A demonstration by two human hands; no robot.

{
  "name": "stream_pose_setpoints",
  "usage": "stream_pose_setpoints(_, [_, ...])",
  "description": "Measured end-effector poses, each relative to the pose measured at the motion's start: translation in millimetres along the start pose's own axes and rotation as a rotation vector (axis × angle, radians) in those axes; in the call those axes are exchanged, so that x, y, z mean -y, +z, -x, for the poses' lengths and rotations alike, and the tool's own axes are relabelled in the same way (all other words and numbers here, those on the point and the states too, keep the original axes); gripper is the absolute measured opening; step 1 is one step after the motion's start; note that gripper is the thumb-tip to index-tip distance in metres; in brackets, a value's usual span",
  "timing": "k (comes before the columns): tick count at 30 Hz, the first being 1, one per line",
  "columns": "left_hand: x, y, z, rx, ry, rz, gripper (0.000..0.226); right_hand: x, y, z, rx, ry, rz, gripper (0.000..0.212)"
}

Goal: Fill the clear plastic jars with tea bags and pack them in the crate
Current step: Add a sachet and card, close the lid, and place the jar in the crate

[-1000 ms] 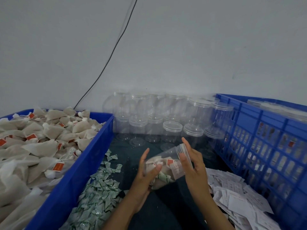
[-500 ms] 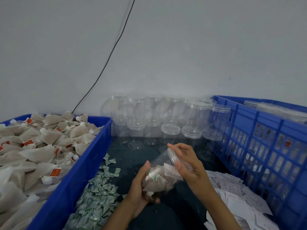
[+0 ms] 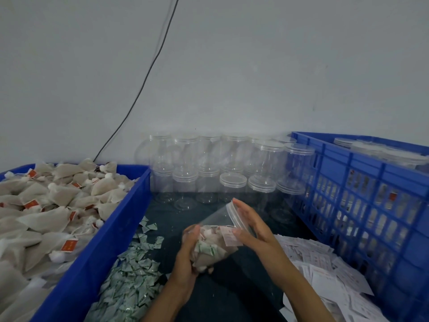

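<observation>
Held jar (image 3: 220,235): clear plastic, tilted with its lidded end up and away from the person, its lower half packed with tea bags and small green sachets; it hangs above the dark cloth (image 3: 222,296) between the two blue containers.
Lid (image 3: 234,214): clear, seated on the jar's upper end.
Left hand (image 3: 188,254): wraps the jar's lower end from below, fingers curled round the base, thumb up along the side.
Right hand (image 3: 253,226): lies against the lid end, fingers nearly straight over the lid's rim, thumb pressed on the jar wall just below it.
Tea bag bin (image 3: 111,231): blue, to the left, heaped with beige tea bags (image 3: 53,205) bearing red tags.
Crate (image 3: 371,205): blue, lattice-walled, to the right; filled jars show through its openings and clear lids at its top.
Empty jars (image 3: 232,168): clear, stacked in two tiers against the wall, beyond the held jar.
Green sachets (image 3: 132,277): loose pile on the cloth, just beside the bin.
Paper slips (image 3: 325,275): white, scattered on the cloth along the crate's foot.
Cable (image 3: 148,73): black, running down the grey wall behind the bin.
</observation>
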State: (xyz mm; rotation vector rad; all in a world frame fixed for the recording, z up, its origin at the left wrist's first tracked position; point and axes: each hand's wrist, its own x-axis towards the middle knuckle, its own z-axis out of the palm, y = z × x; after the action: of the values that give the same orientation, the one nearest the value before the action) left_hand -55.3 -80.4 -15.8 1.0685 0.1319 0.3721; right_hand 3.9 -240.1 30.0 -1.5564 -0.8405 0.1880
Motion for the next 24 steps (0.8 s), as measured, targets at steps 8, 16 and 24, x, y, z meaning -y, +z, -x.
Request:
stream_pose_setpoints(8, [1, -1, 0, 0.008, 0.148, -0.045, 0.042, -1, 17, -5, -0.214, 0.093, -0.041, 0.061])
stream_pose_setpoints(16, [4, 3, -2, -0.061, 0.253, -0.050, 0.046, -1, 20, -9, -0.268, -0.051, -0.284, 0.052])
stream_pose_setpoints(24, [-1, -2, -2, -0.071, 0.411, -0.141, 0.035, 4, 34, -6, -0.355, -0.056, -0.270, 0.051])
